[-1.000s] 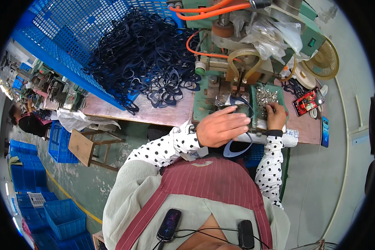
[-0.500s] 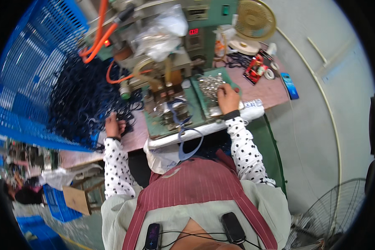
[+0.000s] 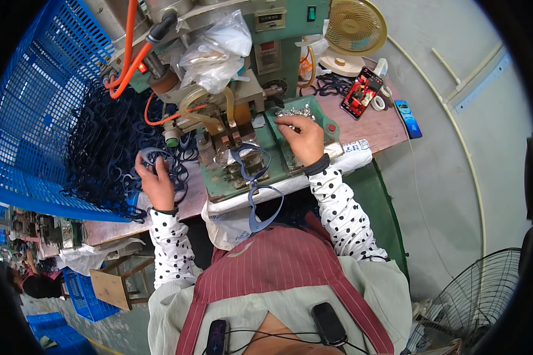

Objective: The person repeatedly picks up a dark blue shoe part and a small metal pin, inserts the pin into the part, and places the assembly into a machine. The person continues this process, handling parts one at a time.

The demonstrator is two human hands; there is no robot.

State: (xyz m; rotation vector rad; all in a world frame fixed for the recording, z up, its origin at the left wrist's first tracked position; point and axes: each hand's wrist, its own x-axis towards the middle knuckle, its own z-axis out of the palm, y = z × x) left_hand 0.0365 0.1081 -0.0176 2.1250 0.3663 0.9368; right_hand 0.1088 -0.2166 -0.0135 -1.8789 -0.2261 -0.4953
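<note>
My left hand (image 3: 156,182) is at the near edge of a tangled pile of dark blue looped bands (image 3: 109,142), its thumb and forefinger apart. Over the small metal parts (image 3: 296,112) in a green tray (image 3: 318,109) is my right hand (image 3: 304,142). Its thumb and fingers are drawn together, pointing left; anything between the tips is too small to make out. Between my hands, a blue looped band (image 3: 250,207) hangs from the work fixture (image 3: 234,155) of a green bench machine, its lower loop reaching over the table's front edge.
A large blue plastic basket (image 3: 23,77) leans at the left around the pile. Orange hoses (image 3: 130,65) and a plastic bag (image 3: 219,50) hang on the machine. At the back right are a small fan (image 3: 354,29), a red-screened phone (image 3: 362,93) and a blue phone (image 3: 407,118).
My right hand has shifted left over the tray, its fingertips turning toward the machine. My left hand's thumb and forefinger have spread beside the pile. The view has shifted slightly.
</note>
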